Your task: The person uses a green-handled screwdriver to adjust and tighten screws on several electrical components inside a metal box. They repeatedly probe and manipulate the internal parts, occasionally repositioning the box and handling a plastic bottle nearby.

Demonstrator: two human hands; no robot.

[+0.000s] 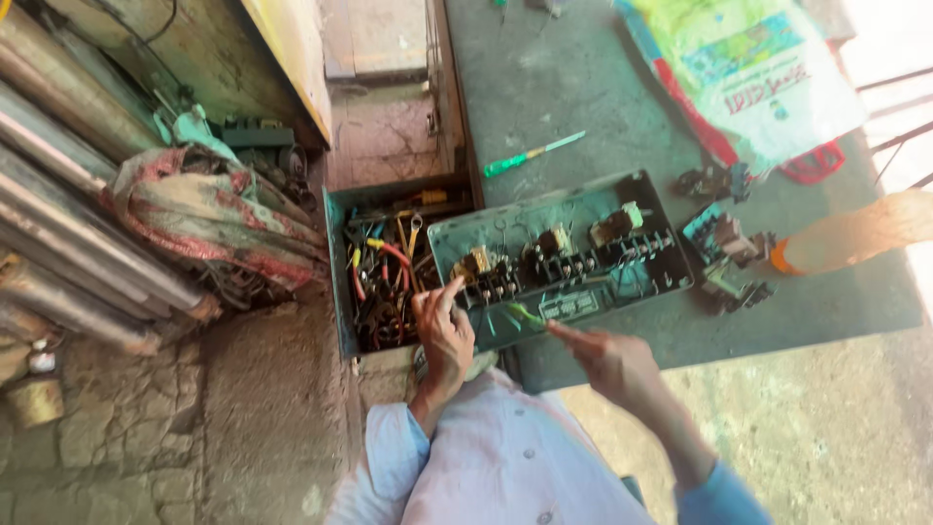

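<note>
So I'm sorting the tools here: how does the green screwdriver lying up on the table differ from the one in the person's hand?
The screwdriver on the table lies free and untouched, its whole length showing, beyond the open electrical box. The held screwdriver is gripped in the right hand, only its green end showing, pointed at the box's near edge. The left hand rests by the box. Both screwdrivers have green handles.

An electrical panel lies on the table, with a toolbox just left and a screwdriver behind.
</note>
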